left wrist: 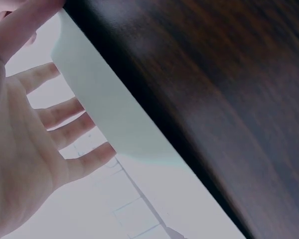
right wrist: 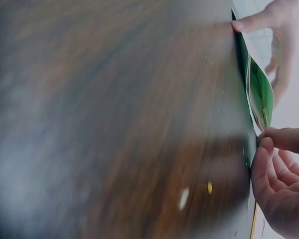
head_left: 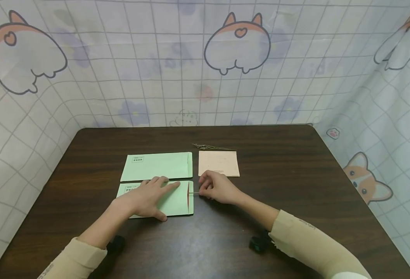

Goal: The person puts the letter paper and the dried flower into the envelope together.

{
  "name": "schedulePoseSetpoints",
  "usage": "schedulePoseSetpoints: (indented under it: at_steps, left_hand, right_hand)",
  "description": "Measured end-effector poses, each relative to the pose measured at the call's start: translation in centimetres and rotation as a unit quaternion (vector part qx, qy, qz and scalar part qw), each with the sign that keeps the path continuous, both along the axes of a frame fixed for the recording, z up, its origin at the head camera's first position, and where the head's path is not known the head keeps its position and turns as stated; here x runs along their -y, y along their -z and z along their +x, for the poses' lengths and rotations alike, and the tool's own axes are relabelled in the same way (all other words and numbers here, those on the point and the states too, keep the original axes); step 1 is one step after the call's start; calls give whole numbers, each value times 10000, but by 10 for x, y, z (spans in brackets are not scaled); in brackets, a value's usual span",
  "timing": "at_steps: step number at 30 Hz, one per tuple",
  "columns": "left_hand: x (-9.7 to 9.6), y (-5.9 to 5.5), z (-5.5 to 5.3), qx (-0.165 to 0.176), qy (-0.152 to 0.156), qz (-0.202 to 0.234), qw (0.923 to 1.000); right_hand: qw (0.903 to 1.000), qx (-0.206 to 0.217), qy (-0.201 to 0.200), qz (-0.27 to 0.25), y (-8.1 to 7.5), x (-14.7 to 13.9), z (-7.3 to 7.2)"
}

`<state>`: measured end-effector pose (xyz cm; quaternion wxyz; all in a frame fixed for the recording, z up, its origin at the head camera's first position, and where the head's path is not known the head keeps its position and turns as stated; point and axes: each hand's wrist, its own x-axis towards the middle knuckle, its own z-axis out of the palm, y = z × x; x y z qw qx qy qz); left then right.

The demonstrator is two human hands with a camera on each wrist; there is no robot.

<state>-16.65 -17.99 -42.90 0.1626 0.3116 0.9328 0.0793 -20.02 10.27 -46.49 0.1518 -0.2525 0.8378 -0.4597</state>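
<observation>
Two pale green envelopes lie one behind the other, each with a small printed box at its left end. My left hand point(head_left: 143, 197) rests with spread fingers on the near envelope point(head_left: 178, 203), thumb at its front edge. At this envelope's right end the mouth gapes, showing red within in the head view; in the right wrist view the mouth point(right wrist: 260, 92) bulges and looks green inside. A thin stem point(head_left: 193, 192) runs out of it to my right hand point(head_left: 220, 188), whose thumb and fingertips pinch its end. The stem's other end is hidden inside.
The second green envelope point(head_left: 159, 166) lies just behind. To its right is a stack of pinkish paper point(head_left: 218, 162), with a dried plant sprig point(head_left: 211, 147) along its far edge. Small dark devices sit under both wrists. A patterned curtain point(head_left: 166, 69) surrounds the dark wooden table point(head_left: 281, 155).
</observation>
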Motion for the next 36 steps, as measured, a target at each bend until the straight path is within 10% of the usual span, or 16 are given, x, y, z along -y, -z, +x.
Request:
schedulePoseSetpoints:
  at_steps: [16, 36]
  left_hand:
    - [1, 2, 1, -48, 9, 77, 10000]
    - [1, 2, 1, -60, 47, 28, 10000]
  right_hand:
    - [9971, 623, 163, -408, 2, 22, 2]
    - [9993, 333, 159, 13, -1, 38, 0]
